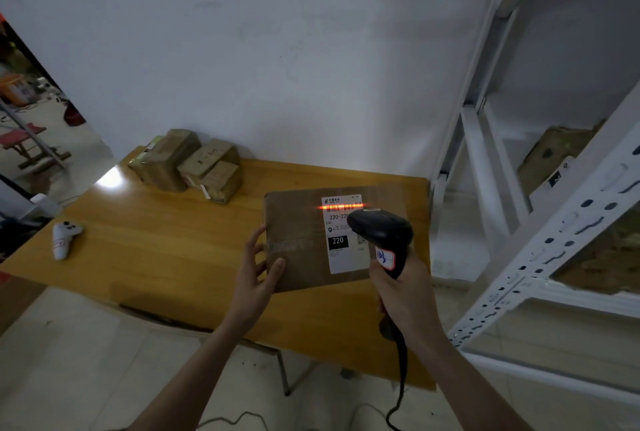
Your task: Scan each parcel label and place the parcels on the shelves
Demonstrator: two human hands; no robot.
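Nearest the head camera, the right hand (403,286) grips the handle of a black scanner (381,233), fingers curled round it, its cable trailing down toward the floor. Its red beam lies across the barcode of the white label (341,243) on a flat cardboard parcel (301,240), which sits on the right part of the wooden table (166,243). The left hand (258,269) steadies the parcel's near left corner, fingers spread and fairly straight, thumb resting on top. Judging by its thin, stiff look, the parcel should be light and rigid; holding it at opposite edges would suit. More parcels (188,165) wait at the table's far edge, and white shelves (561,222) stand to the right.
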